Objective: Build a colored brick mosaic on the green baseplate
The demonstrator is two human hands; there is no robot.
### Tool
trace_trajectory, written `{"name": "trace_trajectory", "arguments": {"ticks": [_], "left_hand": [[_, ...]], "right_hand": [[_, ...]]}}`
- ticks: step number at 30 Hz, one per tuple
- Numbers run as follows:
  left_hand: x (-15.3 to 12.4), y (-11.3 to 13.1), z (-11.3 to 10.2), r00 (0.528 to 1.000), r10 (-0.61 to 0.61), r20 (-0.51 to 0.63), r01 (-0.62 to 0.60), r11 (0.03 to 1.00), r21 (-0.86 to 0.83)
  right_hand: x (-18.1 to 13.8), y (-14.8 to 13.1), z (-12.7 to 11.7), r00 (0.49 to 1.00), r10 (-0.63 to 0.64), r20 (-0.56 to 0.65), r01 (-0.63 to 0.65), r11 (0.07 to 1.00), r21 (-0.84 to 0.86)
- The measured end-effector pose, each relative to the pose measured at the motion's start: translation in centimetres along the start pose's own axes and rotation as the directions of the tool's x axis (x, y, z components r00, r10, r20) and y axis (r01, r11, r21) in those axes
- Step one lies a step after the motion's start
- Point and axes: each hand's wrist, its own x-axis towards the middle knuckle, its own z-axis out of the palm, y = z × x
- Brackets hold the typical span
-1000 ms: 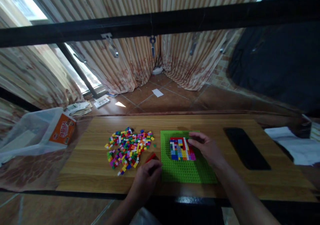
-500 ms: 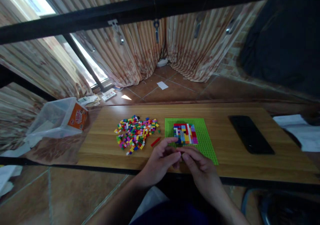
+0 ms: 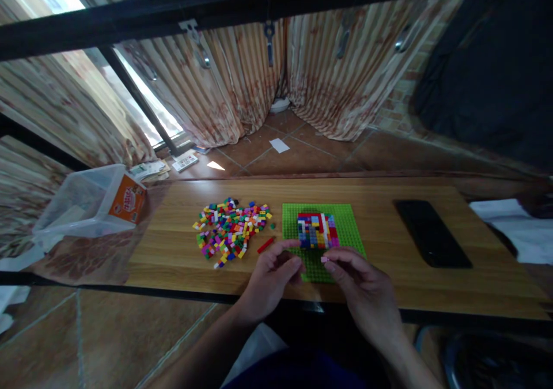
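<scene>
My right hand pinches a small pink brick between thumb and fingertips, just above the near part of the green baseplate. On that plate sits a flat block of many-coloured bricks, in red, blue, white, yellow and more. My left hand is beside the plate's near left corner, its index finger stretched toward the block and its thumb apart. Nothing shows between those fingers. Left of this hand lies a red stick-shaped piece. A loose pile of mixed bricks spreads farther left.
On the wooden table, a black flat slab like a tablet lies to the right. A clear plastic bin with an orange label stands off the left end. A dark bar crosses above.
My hands have drawn apart; before, their fingertips met over the plate's near edge. The right hand has moved right with the pink brick now visible, and the left thumb has separated from it.
</scene>
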Motion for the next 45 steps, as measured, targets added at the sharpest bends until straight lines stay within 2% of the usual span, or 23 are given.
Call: {"name": "trace_trajectory", "arguments": {"ticks": [4, 8, 11, 15, 18, 26, 35, 38, 41, 45], "left_hand": [[0.5, -1.2, -2.3, 0.988, 0.072, -0.140, -0.040, 0.974, 0.221], [1.1, -1.8, -4.4, 0.957, 0.202, -0.207, -0.071, 0.859, 0.507], [1.7, -2.1, -5.2, 0.929, 0.318, -0.190, -0.103, 0.714, 0.692], [2.2, -2.4, -5.7, 0.913, 0.381, -0.148, -0.110, 0.578, 0.809], [2.4, -2.5, -5.8, 0.904, 0.410, -0.123, -0.123, 0.525, 0.842], [2.5, -2.8, -6.1, 0.893, 0.436, -0.112, -0.121, 0.472, 0.873], [2.6, -3.3, -6.1, 0.888, 0.454, -0.074, -0.157, 0.452, 0.878], [2.6, -3.3, -6.0, 0.888, 0.454, -0.073, -0.161, 0.455, 0.876], [2.6, -3.2, -5.9, 0.889, 0.450, -0.078, -0.162, 0.470, 0.868], [2.6, -3.0, -5.8, 0.892, 0.444, -0.086, -0.162, 0.490, 0.857]], "right_hand": [[2.6, 2.0, -1.7, 0.990, -0.070, -0.121, 0.049, 0.984, -0.172], [6.1, 3.7, -2.8, 0.983, -0.118, -0.143, 0.075, 0.959, -0.274], [8.0, 4.2, -2.7, 0.986, -0.136, -0.099, 0.093, 0.931, -0.352], [9.4, 4.4, -2.2, 0.991, -0.121, -0.049, 0.090, 0.907, -0.411], [9.9, 4.5, -2.1, 0.994, -0.105, -0.031, 0.082, 0.902, -0.425], [10.3, 5.1, -2.1, 0.995, -0.082, -0.051, 0.055, 0.918, -0.393], [9.3, 4.8, -1.5, 0.949, -0.311, -0.059, 0.223, 0.788, -0.574], [9.1, 4.8, -1.5, 0.937, -0.345, -0.051, 0.252, 0.771, -0.585], [9.0, 5.1, -1.9, 0.950, -0.294, -0.107, 0.192, 0.818, -0.542], [9.6, 5.6, -2.2, 0.958, -0.140, -0.248, 0.034, 0.921, -0.388]]}}
